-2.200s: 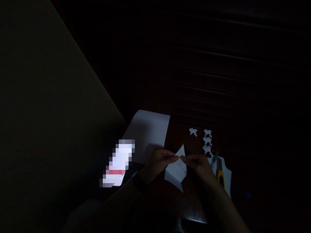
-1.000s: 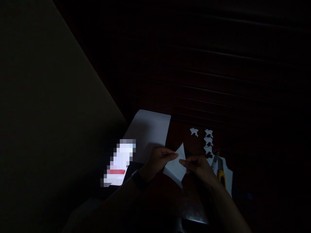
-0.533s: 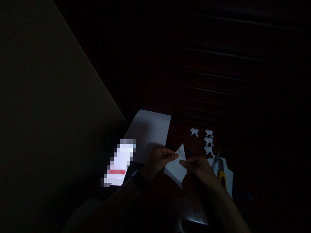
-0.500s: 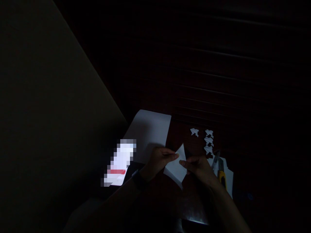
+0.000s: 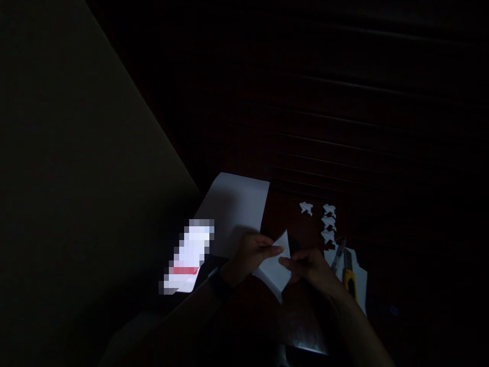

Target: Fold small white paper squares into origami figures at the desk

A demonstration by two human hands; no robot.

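Left hand [image 5: 250, 256] and right hand [image 5: 311, 268] pinched one piece of folded paper [image 5: 272, 271] between them, thumbs on top near its middle; whether it touched the table [image 5: 305, 321] could not be told. From the paper, a loose sheet [image 5: 239, 211] lay toward eleven o'clock, a bright phone [image 5: 188, 257] at nine and a knife [image 5: 349, 280] at three. It looked light and thin, probably springy along its folds and easily creased or torn, so a gentle thumb-and-finger pinch close to the folds seemed the best hold.
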